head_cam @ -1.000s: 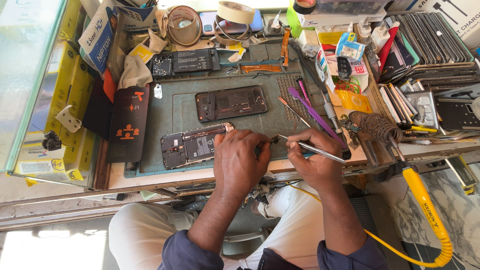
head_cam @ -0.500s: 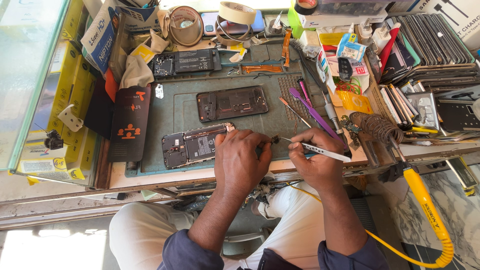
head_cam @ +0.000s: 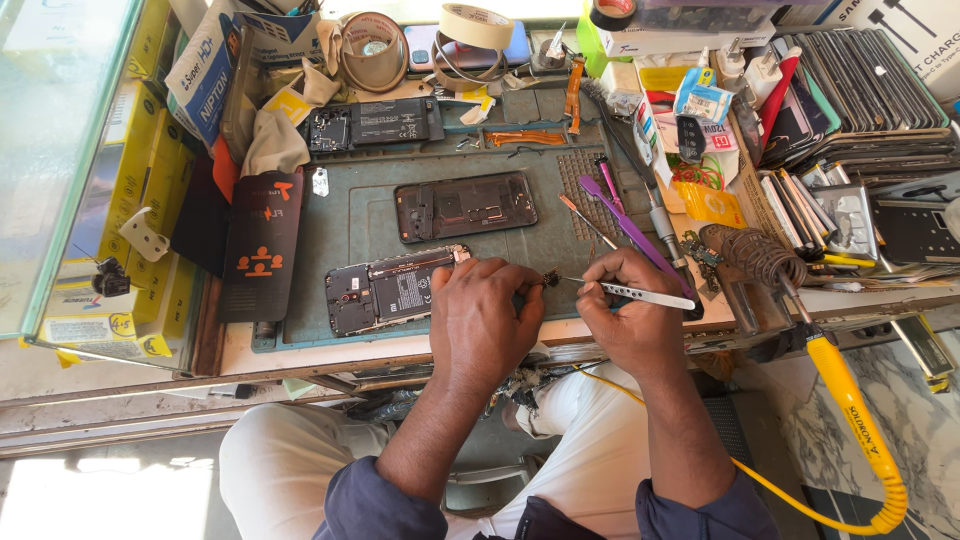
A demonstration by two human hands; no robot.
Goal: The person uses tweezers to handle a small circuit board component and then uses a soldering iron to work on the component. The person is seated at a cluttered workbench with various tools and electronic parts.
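Silver metal tweezers point(head_cam: 640, 292) pinched in right hand point(head_cam: 632, 318), left hand point(head_cam: 485, 315) pressing one of three opened black phones point(head_cam: 392, 291) on green mat point(head_cam: 340, 225).

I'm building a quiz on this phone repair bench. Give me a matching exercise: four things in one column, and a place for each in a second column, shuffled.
Things:
1. tweezers
2. opened phone
3. roll of tape
4. soldering iron

Places:
A. at the far edge of the bench
B. in the right hand
C. hanging off the bench's right front corner, yellow handle down
D. on the green mat, at the left hand

Pairs: 1-B, 2-D, 3-A, 4-C
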